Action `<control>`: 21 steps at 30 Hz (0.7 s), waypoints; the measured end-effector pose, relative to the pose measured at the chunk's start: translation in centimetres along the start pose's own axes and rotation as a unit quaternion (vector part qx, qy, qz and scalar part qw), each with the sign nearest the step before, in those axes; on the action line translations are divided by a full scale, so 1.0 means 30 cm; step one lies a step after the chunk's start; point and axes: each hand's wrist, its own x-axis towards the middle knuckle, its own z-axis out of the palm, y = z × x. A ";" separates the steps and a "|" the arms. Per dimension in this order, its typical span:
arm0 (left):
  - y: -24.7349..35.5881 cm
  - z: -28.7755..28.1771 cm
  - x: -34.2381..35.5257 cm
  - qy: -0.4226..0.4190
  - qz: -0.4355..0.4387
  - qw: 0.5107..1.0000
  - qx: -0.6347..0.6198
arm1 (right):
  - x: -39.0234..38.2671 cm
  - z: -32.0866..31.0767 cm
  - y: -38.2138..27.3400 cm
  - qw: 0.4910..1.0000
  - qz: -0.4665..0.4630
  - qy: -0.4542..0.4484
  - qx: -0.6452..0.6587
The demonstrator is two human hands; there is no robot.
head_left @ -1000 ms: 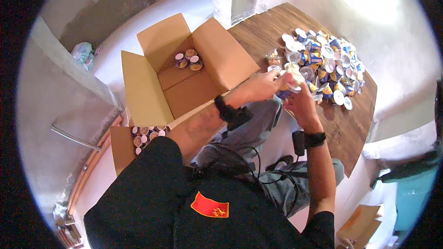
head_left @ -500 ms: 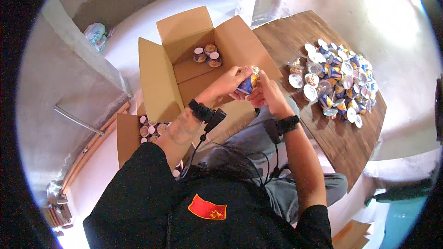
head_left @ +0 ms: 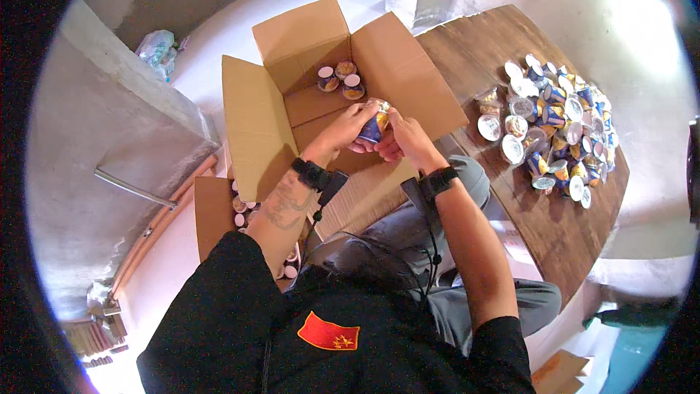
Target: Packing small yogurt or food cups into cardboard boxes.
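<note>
Between my hands is a small blue-and-yellow snack cup (head_left: 372, 128) with a clear top, held tilted above the near right side of an open cardboard box (head_left: 251, 113). My left hand (head_left: 345, 131) is closed round the cup's left side, thumb near its top. My right hand (head_left: 413, 143) grips it from the right, thumb and fingertips at the upper rim; some of its fingers are hidden. Inside the box, several similar cups (head_left: 353, 87) stand together near the far wall, some with white ends up.
To the right, a brown wooden table (head_left: 467, 47) bears a large heap of similar cups (head_left: 558, 113). A second open carton (head_left: 211, 211) with more cups stands at the lower left, partly behind my left arm. A plastic bag (head_left: 157, 49) lies by the far left wall.
Both hands have moved a little left with the cup, closer to the cups in the box. The whole view has shifted slightly. The cup stays in both hands.
</note>
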 end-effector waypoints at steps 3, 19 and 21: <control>-0.017 -0.042 0.023 -0.016 -0.002 0.999 0.030 | 0.008 0.014 -0.020 0.999 -0.004 -0.029 -0.028; -0.086 -0.086 0.062 0.032 -0.027 0.999 -0.021 | 0.135 0.087 0.068 0.997 0.001 -0.071 -0.012; -0.193 -0.141 0.123 0.007 0.020 0.992 -0.121 | 0.139 0.129 0.066 0.997 -0.010 -0.081 -0.006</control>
